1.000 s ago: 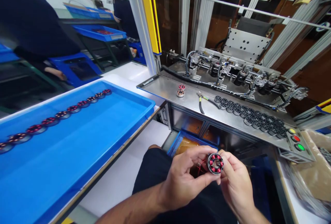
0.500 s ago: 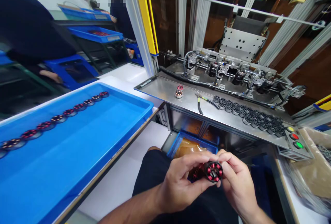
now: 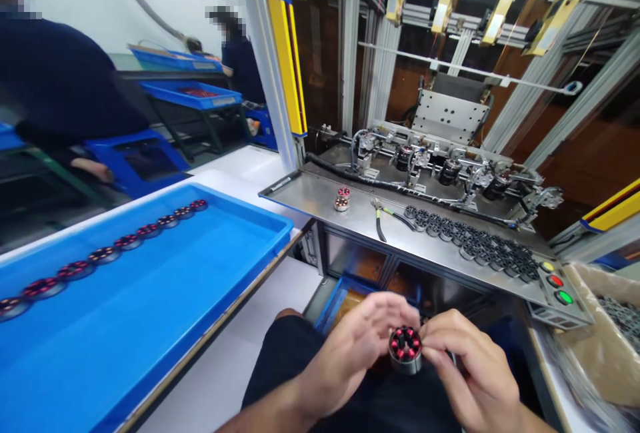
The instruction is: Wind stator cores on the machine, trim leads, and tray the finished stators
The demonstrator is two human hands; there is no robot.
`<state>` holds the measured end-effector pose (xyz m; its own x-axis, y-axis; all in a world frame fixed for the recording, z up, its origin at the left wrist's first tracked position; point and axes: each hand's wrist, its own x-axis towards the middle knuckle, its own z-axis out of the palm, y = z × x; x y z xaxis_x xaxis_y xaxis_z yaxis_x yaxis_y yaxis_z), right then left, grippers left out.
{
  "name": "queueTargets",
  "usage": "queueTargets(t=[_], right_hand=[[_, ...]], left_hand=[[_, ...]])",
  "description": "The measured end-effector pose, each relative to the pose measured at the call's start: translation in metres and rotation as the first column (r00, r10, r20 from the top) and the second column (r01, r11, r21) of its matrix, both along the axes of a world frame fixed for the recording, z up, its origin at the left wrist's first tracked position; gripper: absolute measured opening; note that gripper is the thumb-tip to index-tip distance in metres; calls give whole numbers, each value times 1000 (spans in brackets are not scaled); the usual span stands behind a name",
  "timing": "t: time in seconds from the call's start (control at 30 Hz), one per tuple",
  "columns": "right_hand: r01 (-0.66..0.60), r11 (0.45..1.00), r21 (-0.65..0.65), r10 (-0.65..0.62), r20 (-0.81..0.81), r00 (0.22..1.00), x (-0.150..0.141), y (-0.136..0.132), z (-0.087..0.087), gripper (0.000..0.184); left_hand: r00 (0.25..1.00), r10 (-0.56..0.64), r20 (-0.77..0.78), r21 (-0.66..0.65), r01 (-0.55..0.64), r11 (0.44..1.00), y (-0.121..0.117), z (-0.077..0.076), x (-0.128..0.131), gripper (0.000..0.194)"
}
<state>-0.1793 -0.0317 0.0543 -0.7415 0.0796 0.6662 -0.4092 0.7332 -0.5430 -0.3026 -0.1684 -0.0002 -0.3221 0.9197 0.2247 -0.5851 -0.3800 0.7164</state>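
Note:
In front of my lap, my right hand (image 3: pixel 473 360) pinches a motor stator (image 3: pixel 406 352) at its right edge between thumb and fingertips. Red copper windings and black slots ring its upward face, above a grey metal side. My left hand (image 3: pixel 353 346) curves beside the stator's left side with fingers apart; whether it touches the part is hard to see. On the metal bench ahead sit two wound stators (image 3: pixel 342 200) close together. Green-handled cutting pliers (image 3: pixel 380 223) lie right of them, followed by rows of black unwound stators (image 3: pixel 473 236).
A blue tray (image 3: pixel 165 313) on my left holds a line of wound stators. A winding machine (image 3: pixel 440 160) stands behind the bench. Coloured buttons (image 3: pixel 556 281) and a lined carton (image 3: pixel 595 340) of grey parts are at right. Two people sit at far left.
My left fingers have loosened from around the stator and spread. The stator has tilted to face more upward, held by my right hand. The camera view has tipped up.

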Motion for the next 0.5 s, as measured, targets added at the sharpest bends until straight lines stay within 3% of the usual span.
queueTargets(t=[0.07, 0.13, 0.23, 0.37, 0.5], right_hand=[[-1, 996, 89, 2, -9, 1000, 0, 2, 4, 21], [16, 990, 139, -13, -19, 1000, 1, 2, 8, 20], [83, 986, 141, -79, -37, 996, 2, -2, 11, 22], [218, 975, 31, -218, -11, 976, 3, -9, 12, 17], [150, 986, -70, -144, 79, 986, 4, -10, 15, 17]], left_hand=[[957, -273, 97, -82, 281, 956, 5, -2, -2, 46], [915, -385, 120, -72, 395, 916, 7, -4, -2, 41], [954, -264, 139, -37, 271, 962, 5, -1, 0, 28], [974, -108, 197, 44, 101, 994, -1, 14, 2, 30], [961, 5, 277, 76, -27, 997, 3, 18, -4, 33]])
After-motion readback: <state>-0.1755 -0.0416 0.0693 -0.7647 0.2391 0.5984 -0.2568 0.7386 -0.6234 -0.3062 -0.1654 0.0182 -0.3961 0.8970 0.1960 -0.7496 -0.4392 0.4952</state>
